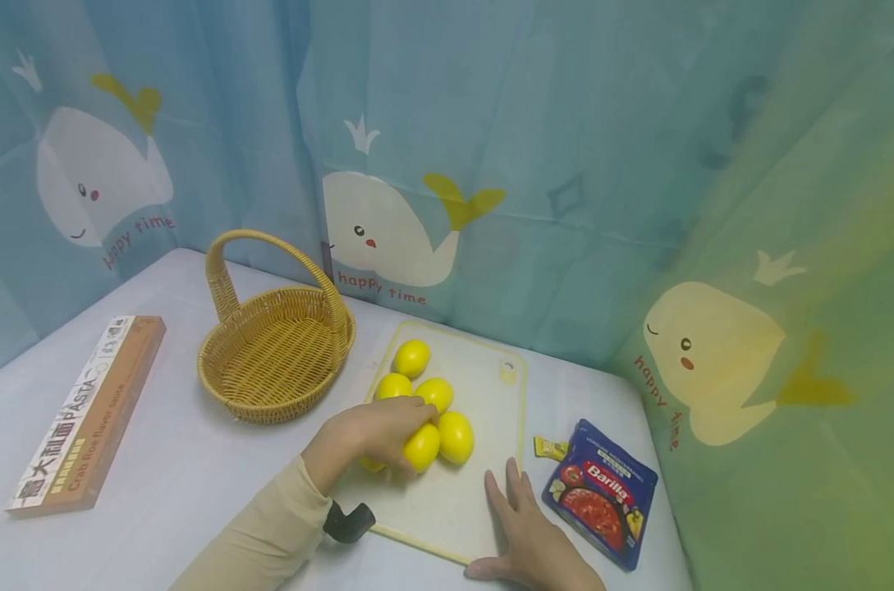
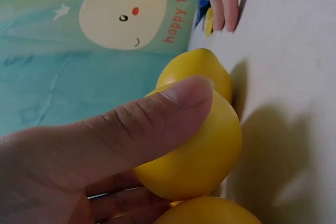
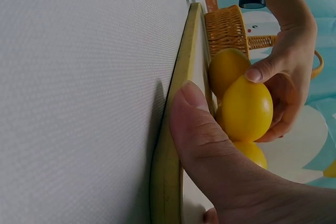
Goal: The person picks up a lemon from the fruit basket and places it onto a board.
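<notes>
My left hand (image 1: 384, 428) grips a yellow lemon (image 1: 422, 449) over the left part of a white cutting board (image 1: 483, 402) with a yellow rim. In the left wrist view the thumb lies across the held lemon (image 2: 210, 145), and the fingers curl behind it. Other lemons (image 1: 456, 437) crowd around that hand on the board, one of them partly hidden beneath it. My right hand (image 1: 531, 533) rests at the board's near right corner with fingers spread. In the right wrist view its thumb (image 3: 202, 135) touches the board's yellow edge (image 3: 181, 72).
A wicker basket (image 1: 277, 402) with a tall handle stands left of the board. Farther left lies a long pasta box (image 1: 92, 419). Right of the board are a blue Barilla sauce pouch (image 1: 602, 492) and a small yellow packet (image 1: 550, 447). A printed curtain (image 1: 550, 123) hangs behind the table.
</notes>
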Tool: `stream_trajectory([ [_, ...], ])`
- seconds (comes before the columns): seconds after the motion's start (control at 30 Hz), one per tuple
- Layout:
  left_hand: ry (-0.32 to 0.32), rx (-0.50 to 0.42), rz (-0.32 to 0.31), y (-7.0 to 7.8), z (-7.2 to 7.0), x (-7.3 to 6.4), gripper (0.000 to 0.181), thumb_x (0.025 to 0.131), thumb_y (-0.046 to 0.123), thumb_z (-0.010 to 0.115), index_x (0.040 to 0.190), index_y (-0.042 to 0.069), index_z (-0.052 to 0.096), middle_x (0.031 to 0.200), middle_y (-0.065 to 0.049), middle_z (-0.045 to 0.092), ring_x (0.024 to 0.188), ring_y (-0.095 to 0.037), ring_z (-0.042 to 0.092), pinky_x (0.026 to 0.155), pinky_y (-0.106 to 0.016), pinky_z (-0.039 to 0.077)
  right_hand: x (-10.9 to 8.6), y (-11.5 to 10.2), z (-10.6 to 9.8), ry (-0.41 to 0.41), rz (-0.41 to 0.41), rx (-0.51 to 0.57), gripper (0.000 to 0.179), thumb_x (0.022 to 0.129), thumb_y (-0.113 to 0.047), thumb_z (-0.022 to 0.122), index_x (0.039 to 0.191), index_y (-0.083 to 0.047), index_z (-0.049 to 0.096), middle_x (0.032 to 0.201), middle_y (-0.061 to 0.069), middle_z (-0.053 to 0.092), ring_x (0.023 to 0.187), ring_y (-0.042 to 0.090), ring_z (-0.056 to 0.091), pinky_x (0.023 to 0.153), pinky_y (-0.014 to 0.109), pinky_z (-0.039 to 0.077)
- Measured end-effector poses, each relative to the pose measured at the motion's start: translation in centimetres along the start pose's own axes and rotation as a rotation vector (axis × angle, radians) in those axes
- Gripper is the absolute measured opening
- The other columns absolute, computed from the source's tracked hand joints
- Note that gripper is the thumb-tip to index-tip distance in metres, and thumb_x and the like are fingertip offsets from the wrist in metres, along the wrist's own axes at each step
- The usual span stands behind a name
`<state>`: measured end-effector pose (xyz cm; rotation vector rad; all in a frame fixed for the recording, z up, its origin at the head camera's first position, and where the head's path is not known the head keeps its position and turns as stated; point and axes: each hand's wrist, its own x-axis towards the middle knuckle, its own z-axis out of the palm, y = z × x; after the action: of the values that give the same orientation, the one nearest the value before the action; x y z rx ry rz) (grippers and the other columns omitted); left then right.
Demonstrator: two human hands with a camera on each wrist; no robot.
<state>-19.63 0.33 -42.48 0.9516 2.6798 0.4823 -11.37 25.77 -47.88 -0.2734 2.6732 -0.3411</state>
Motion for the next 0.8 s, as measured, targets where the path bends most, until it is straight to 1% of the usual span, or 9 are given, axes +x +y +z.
stream_trajectory([
  [0.23, -0.008, -0.003, -0.014, 0.17, 0.14, -0.05, 0.061, 0.070, 0.024, 0.082, 0.125, 0.020, 0.056, 0.112, 0.005, 0.058, 0.100, -0.009, 0.054, 0.096, -0.031, 0.047, 0.06, -0.10, -0.02, -0.005, 0.008, 0.003, 0.122, 0.052, -0.077, 0.066, 0.150, -0.016, 0.028, 0.157, 0.024, 0.006, 0.139, 0.052, 0.017, 0.084, 0.068, 0.045],
  [0.5, -0.009, 0.035, -0.008, 0.32, 0.56, 0.16, 0.058, 0.069, 0.023, 0.082, 0.122, 0.021, 0.058, 0.112, 0.004, 0.059, 0.100, -0.010, 0.055, 0.095, -0.031, 0.048, 0.11, -0.02, 0.04, -0.009, 0.009, 0.004, 0.122, 0.052, -0.078, 0.066, 0.150, -0.016, 0.028, 0.157, 0.024, 0.005, 0.139, 0.051, 0.017, 0.085, 0.067, 0.045],
  [0.6, -0.011, 0.048, -0.013, 0.42, 0.74, 0.19, 0.061, 0.069, 0.022, 0.082, 0.125, 0.020, 0.058, 0.119, 0.002, 0.059, 0.108, -0.012, 0.055, 0.100, -0.032, 0.046, 0.16, 0.05, 0.10, -0.011, 0.009, 0.001, 0.122, 0.052, -0.078, 0.066, 0.150, -0.016, 0.027, 0.157, 0.024, 0.005, 0.139, 0.051, 0.017, 0.085, 0.067, 0.046],
  [0.73, -0.022, 0.069, -0.027, 0.60, 0.82, 0.16, 0.067, 0.070, 0.024, 0.082, 0.131, 0.019, 0.055, 0.132, -0.002, 0.056, 0.120, -0.017, 0.052, 0.106, -0.034, 0.042, 0.17, 0.10, 0.11, -0.008, 0.003, -0.008, 0.122, 0.052, -0.078, 0.066, 0.150, -0.016, 0.027, 0.157, 0.025, 0.005, 0.139, 0.051, 0.017, 0.084, 0.066, 0.047],
  [0.8, -0.021, 0.076, -0.029, 0.65, 0.82, 0.16, 0.068, 0.070, 0.024, 0.081, 0.132, 0.019, 0.055, 0.133, -0.002, 0.055, 0.121, -0.017, 0.052, 0.106, -0.034, 0.042, 0.18, 0.13, 0.08, -0.006, 0.005, -0.017, 0.122, 0.052, -0.077, 0.066, 0.150, -0.016, 0.028, 0.157, 0.025, 0.005, 0.139, 0.051, 0.018, 0.083, 0.066, 0.048],
])
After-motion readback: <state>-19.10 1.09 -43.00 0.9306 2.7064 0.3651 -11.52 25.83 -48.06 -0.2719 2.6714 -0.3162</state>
